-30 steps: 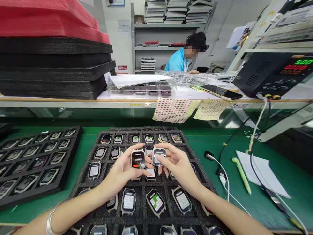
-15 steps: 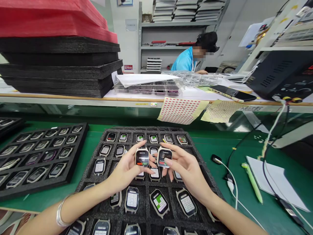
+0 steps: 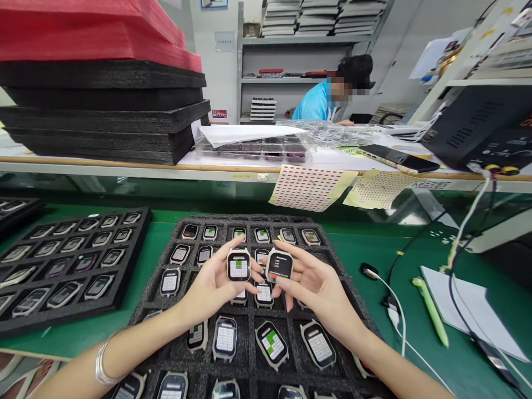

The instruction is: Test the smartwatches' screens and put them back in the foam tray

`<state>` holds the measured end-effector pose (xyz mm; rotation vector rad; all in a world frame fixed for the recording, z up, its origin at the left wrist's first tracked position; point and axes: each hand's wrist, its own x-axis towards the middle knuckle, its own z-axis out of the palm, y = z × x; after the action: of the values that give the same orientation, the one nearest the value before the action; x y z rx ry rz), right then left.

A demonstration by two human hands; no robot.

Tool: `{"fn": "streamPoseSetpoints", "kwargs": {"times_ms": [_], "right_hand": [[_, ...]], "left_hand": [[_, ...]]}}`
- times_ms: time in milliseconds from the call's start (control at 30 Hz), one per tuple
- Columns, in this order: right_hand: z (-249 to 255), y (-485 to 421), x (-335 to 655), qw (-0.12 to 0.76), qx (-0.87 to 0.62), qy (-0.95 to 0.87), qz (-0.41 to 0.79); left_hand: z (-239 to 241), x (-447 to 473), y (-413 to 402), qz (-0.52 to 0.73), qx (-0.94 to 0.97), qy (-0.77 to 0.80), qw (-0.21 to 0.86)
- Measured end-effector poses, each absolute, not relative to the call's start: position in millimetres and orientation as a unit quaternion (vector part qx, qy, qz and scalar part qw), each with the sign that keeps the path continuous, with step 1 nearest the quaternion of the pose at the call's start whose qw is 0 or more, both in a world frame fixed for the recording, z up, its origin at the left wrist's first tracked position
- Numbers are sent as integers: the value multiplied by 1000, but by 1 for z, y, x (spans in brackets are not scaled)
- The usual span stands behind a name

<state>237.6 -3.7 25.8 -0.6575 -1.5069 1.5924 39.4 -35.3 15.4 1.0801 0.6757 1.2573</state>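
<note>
Head view: pinching the first watch point(image 3: 239, 266) in the left hand point(image 3: 214, 280), forefinger above and thumb below, with no free gap between those fingers. Gripping the second watch point(image 3: 279, 265) in the right hand point(image 3: 320, 280), thumb at its lower edge, other fingers behind. Holding both over the black foam tray point(image 3: 249, 349), side by side and slightly apart, screens facing the camera. Running both long axes roughly near-to-far, leaning the second a bit rightward at the top. Lying right of the left thumb and left of the right palm respectively, so each nearest its own hand.

Text: showing a pale grid with green on the first, short lines plus a red strip on the second; not resolving words. Not reading the sticker sheet point(image 3: 313, 187) or wall notice point(image 3: 224, 41) either. Spotting no brand.
</note>
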Motion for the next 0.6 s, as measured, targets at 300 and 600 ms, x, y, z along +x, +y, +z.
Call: {"fn": "streamPoseSetpoints", "kwargs": {"times_ms": [300, 600], "right_hand": [[21, -1, 238, 421, -257, -594, 635], [24, -2, 238, 409, -273, -598, 633]], "left_hand": [[16, 43, -36, 541, 474, 320, 617], [13, 41, -34, 517, 495, 340, 610]]}}
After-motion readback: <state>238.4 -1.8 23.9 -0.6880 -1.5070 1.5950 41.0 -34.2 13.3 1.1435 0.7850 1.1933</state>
